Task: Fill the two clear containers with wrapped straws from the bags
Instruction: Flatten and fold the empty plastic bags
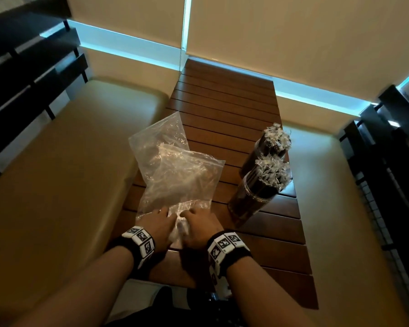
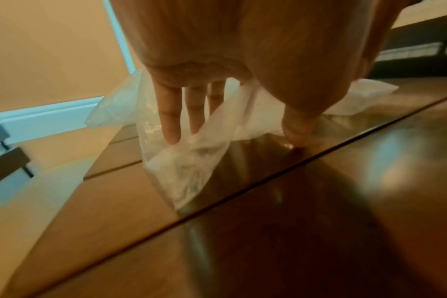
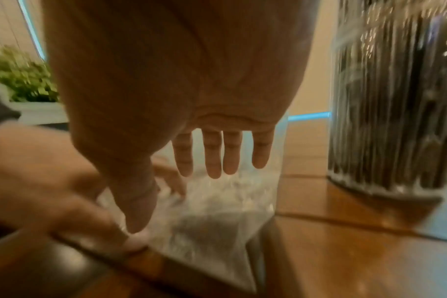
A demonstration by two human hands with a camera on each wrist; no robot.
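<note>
Two clear containers stand on the right of the slatted wooden table (image 1: 222,95), the near one (image 1: 253,199) and the far one (image 1: 262,152), both packed with dark wrapped straws. Two clear plastic bags lie flat left of them, the near bag (image 1: 182,180) overlapping the far bag (image 1: 161,133); both look empty. My left hand (image 1: 159,220) and right hand (image 1: 200,223) rest side by side on the near bag's front edge. The left fingers (image 2: 171,121) lie straight on the bag (image 2: 186,171). The right fingers (image 3: 212,161) are straight over the bag (image 3: 217,211), beside a container (image 3: 391,121).
Tan cushioned benches flank the table, one on the left (image 1: 68,161) and one on the right (image 1: 340,208), with dark slatted backs. A beige wall with a lit blue strip closes the far end. A green plant (image 3: 21,80) shows in the right wrist view.
</note>
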